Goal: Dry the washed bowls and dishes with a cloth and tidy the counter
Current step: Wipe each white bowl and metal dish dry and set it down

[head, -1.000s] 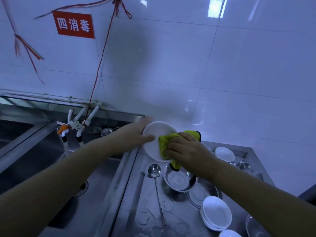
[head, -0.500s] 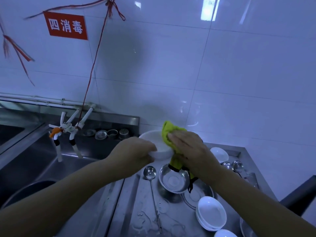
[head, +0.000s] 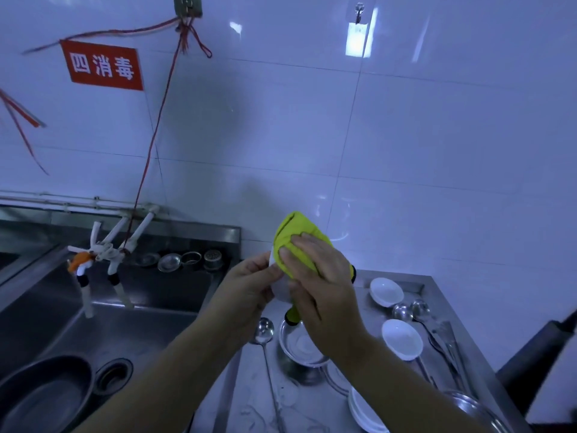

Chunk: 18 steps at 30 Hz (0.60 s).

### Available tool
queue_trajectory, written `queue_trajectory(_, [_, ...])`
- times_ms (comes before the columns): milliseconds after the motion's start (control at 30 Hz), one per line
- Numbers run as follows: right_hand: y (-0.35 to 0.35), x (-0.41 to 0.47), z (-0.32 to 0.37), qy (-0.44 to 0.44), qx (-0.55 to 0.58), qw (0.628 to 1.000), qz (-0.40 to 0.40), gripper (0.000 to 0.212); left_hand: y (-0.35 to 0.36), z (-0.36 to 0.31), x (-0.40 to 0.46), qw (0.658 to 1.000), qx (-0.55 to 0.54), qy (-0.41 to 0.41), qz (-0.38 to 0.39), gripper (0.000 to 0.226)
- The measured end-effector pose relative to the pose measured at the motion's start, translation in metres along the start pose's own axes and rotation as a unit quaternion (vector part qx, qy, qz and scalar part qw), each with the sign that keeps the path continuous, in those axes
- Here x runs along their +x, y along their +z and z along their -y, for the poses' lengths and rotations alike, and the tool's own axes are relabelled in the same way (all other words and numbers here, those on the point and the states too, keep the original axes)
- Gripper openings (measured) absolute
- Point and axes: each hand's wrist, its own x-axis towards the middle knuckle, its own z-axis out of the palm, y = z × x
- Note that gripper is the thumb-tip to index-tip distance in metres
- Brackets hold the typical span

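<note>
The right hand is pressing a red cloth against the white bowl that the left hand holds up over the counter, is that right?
Not quite: the cloth is yellow-green, not red, as the head view shows. The right hand does press it against the white bowl, which the left hand holds above the counter.

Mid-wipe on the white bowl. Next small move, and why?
Probably turn the white bowl a little in the left hand and wipe on. The right hand presses the yellow cloth over most of it, so only a sliver of white shows near the left hand's fingers.
</note>
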Motion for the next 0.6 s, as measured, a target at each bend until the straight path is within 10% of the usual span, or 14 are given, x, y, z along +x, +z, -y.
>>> queue_trajectory(167, [-0.004,0.001,-0.005,0.028,-0.016,0.999,-0.013,0.031,0.001,0.005,-0.002,0.999,-0.039,0.006,0.023,0.027])
queue_trajectory(400, [-0.018,0.029,-0.02,0.325,0.212,0.921,-0.019,0.035,-0.003,0.001,-0.006,0.999,-0.002,0.025,0.021,0.023])
queue_trajectory(600, [-0.008,0.034,-0.001,0.15,0.04,0.987,0.049,0.032,-0.004,-0.004,-0.001,0.997,0.074,0.034,0.003,0.026])
